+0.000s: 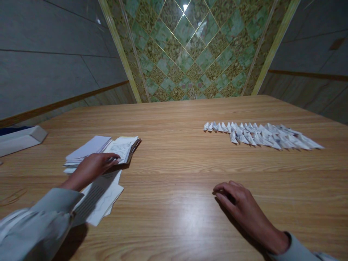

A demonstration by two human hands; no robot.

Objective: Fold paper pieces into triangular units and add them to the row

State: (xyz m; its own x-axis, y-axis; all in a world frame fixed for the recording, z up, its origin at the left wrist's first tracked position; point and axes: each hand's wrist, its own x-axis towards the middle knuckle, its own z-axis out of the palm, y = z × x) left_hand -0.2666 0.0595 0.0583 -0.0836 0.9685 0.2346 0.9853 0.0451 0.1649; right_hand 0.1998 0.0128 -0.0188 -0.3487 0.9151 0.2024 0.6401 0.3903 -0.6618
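Observation:
My left hand reaches over a stack of printed pages, its fingertips at the lower part of the top sheet; its fingers look loosely apart. White paper sheets lie just left of that stack. Below my left wrist are loose printed sheets, partly under the sleeve's shadow. My right hand rests on the wooden table at the lower right, fingers curled with a gap between thumb and index finger and nothing visible in them.
Rows of small folded paper pieces stand on the table at the back right. A white box sits at the left edge, and a thin rubber band lies below it. Walls rise beyond the table.

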